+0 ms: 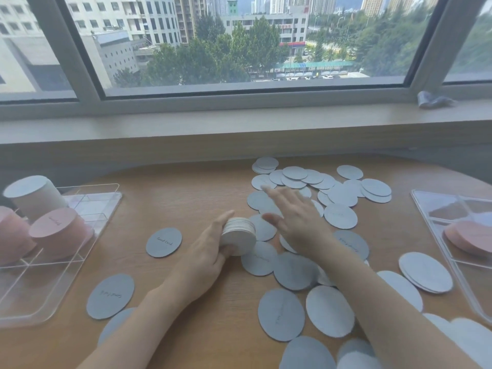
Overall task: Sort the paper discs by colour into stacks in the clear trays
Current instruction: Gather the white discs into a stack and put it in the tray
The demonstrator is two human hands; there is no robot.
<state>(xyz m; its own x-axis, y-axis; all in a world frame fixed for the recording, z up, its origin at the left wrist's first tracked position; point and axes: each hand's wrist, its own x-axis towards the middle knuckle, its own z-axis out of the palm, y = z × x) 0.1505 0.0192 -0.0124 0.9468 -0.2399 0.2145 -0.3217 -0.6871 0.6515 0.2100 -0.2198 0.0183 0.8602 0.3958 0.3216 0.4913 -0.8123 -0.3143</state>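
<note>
A thick stack of grey-blue round paper discs (238, 238) is held on edge at frame centre, tipped so its flat faces point left-right and its stacking axis runs roughly across the frame, rim resting on the wooden tabletop (186, 187). It is gripped by the left hand (205, 258), fingers and thumb curled round the stack's faces. The right hand (294, 217) is spread flat, fingers wide and straight, over the loose grey-blue discs (340, 219) scattered across centre and right of frame; whether it is touching them cannot be told.

Discs are judged light, thin, slightly flexible and slippery against each other; a stack is likely to fan or shear if squeezed loosely, so it is best taken across both faces with firm pressure, or round the rim once laid flat. Single discs lie flat and would probably need an edge lifted or a slide to be picked.

At frame left a clear acrylic divided tray (80, 259) holds a tall grey disc stack (37, 198) and pink disc stacks (57, 230). At frame right a second clear tray (452, 265) holds a low pink stack (471, 238). Many grey discs are judged still unsorted. A windowsill (239, 123) runs behind the table.
</note>
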